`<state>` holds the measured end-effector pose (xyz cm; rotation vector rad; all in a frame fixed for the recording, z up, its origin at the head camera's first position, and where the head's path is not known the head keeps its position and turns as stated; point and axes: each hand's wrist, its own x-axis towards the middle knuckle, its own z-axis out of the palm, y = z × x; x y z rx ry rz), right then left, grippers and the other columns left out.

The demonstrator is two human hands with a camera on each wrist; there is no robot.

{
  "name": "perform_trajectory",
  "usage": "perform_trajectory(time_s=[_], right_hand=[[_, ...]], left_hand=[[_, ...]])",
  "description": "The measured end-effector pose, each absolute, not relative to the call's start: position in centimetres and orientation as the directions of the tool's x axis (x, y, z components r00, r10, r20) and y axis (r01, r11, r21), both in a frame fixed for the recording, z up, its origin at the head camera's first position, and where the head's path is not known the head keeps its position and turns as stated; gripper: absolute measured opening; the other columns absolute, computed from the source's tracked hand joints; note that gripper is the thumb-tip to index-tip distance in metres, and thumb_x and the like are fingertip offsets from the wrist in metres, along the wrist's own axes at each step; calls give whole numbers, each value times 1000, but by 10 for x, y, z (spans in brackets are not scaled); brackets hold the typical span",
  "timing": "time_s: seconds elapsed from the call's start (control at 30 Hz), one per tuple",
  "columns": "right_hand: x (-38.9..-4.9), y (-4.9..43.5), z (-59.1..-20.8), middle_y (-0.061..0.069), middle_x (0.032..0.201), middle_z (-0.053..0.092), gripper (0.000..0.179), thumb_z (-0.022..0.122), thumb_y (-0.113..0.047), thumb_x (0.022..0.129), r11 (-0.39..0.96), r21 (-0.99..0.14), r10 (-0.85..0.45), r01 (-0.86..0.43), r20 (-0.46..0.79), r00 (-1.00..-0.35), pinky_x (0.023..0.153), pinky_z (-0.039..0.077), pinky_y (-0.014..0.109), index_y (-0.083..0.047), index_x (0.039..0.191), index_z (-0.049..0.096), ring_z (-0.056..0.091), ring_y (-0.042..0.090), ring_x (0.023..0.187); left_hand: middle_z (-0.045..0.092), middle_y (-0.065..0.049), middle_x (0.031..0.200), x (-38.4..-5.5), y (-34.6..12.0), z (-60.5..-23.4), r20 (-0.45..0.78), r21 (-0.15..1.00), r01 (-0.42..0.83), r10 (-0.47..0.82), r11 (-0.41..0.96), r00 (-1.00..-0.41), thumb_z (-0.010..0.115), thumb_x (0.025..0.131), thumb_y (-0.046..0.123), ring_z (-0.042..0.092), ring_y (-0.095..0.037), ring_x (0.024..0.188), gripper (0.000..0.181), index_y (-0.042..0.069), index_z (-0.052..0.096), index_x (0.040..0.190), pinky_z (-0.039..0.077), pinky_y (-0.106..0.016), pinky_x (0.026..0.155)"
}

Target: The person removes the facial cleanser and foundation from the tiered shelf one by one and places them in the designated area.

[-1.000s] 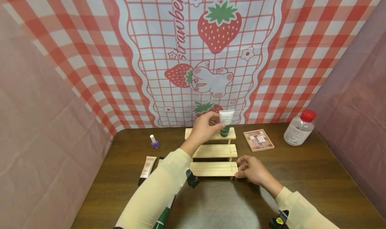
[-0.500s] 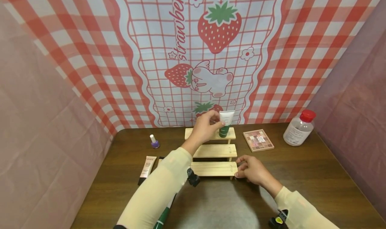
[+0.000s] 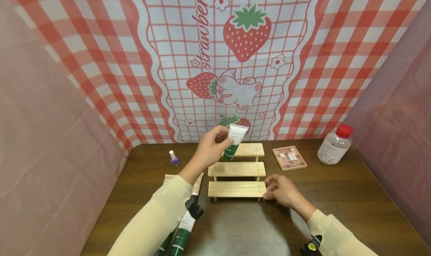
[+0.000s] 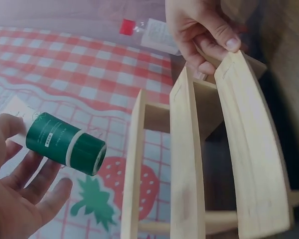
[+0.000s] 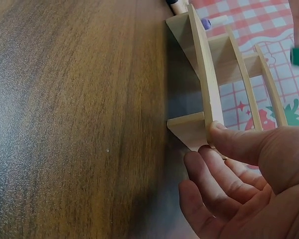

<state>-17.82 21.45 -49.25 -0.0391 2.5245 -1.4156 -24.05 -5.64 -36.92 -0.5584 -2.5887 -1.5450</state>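
My left hand (image 3: 213, 145) pinches a small white tube with a green cap end (image 3: 231, 150) between thumb and fingers. The tube is tilted in front of the top step, its cap pointing down; in the left wrist view it (image 4: 65, 144) is apart from the wood. A three-step wooden display stand (image 3: 237, 189) stands mid-table, its steps bare in the head view. My right hand (image 3: 282, 190) grips the right end of the lowest step. In the right wrist view, the thumb (image 5: 234, 142) lies on the board's top and fingers curl beneath its end.
Left of the stand is a purple nail polish bottle (image 3: 174, 160). Beige tubes (image 3: 197, 182) and larger green-and-white tubes (image 3: 180, 235) lie partly under my left forearm. An eyeshadow palette (image 3: 289, 158) and a clear red-capped bottle (image 3: 333, 147) are at the right. A checked cloth (image 3: 303, 98) hangs behind.
My left hand has moved left with the tube, from the top step's right end, and the tube now tilts. More tubes show beside the left forearm. My right hand has stayed put.
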Motion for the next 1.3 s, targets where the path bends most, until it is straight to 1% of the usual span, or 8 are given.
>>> perform_trajectory(time_s=[0.03,0.27,0.47,0.6,0.8,0.87,1.07,1.3], right_hand=[[-178,215,-493,7,79,70,43,83,4,77,528,-844,-142,96,-199,-970,49,51,35,4,113,60,60,17,62],[-177,214,-492,7,79,70,42,83,3,77,539,-838,-141,87,-192,-971,49,52,36,4,113,60,61,18,63],[-177,215,-491,7,80,71,43,83,3,77,543,-836,-140,82,-187,-972,49,52,36,5,113,60,61,18,63],[-178,215,-490,7,80,71,42,84,3,78,544,-835,-139,84,-188,-972,48,52,36,4,113,60,60,18,62],[-178,215,-490,6,81,71,43,84,1,78,550,-831,-147,82,-192,-970,49,52,36,4,114,60,60,17,62],[-178,215,-490,6,81,71,43,84,1,78,549,-831,-143,85,-194,-970,49,52,36,4,113,60,61,18,62],[-179,215,-490,6,81,71,42,84,1,78,550,-831,-148,78,-189,-971,48,52,36,3,113,60,61,17,63],[-179,215,-491,7,80,71,42,84,3,78,548,-832,-143,88,-197,-970,48,52,35,4,113,61,62,20,62]], left_hand=[[69,-2,113,-236,-63,-368,251,838,345,265,422,-931,67,101,27,65,-21,104,21,18,67,120,57,-43,88],[71,-8,110,-200,-118,-367,258,853,342,253,394,-933,68,101,19,65,-21,93,24,11,68,123,55,-36,82],[70,-14,107,-171,-165,-383,204,879,274,212,390,-956,69,100,14,65,-16,84,25,6,68,122,59,-31,68],[71,-15,107,-154,-194,-398,149,883,204,161,422,-976,70,98,14,66,-10,84,27,3,68,123,60,-29,68],[69,-14,101,-132,-231,-423,74,880,118,113,461,-991,70,98,13,65,-8,77,30,-1,67,124,59,-29,64],[70,-13,101,-125,-241,-432,58,878,97,95,470,-994,71,98,14,65,-8,76,30,-1,67,123,58,-29,64],[71,-9,99,-109,-262,-454,11,874,27,37,486,-999,71,97,13,64,-6,75,29,-1,68,123,56,-28,61],[72,-10,103,-98,-279,-466,-141,856,-118,6,503,-990,70,98,18,64,-8,76,37,-2,65,128,56,-28,62]])
